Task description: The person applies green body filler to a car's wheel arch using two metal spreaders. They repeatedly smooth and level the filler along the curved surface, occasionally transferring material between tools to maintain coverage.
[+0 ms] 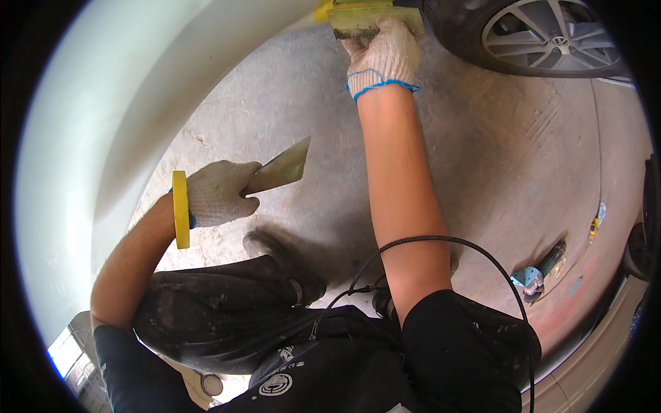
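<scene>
My left hand [219, 194], in a knitted work glove, is closed round a putty knife [281, 168] whose greenish, smeared blade points up and to the right. A yellow ring like a roll of tape [180, 210] sits around my left wrist. Stretched far ahead, my gloved right hand [389, 55] grips a wide flat putty spreader [358, 22] with yellow-green filler on it. The spreader is at the lower edge of the pale car body panel [103, 103], next to a yellow patch [322, 12]. Its contact with the panel is hard to make out.
A car wheel [551, 38] stands close to my right hand at the far right. On the concrete floor [482, 138] lies a sander-like tool with a blue disc [530, 279]. A black cable [482, 246] loops over my right arm. Another car [585, 372] is at the lower right.
</scene>
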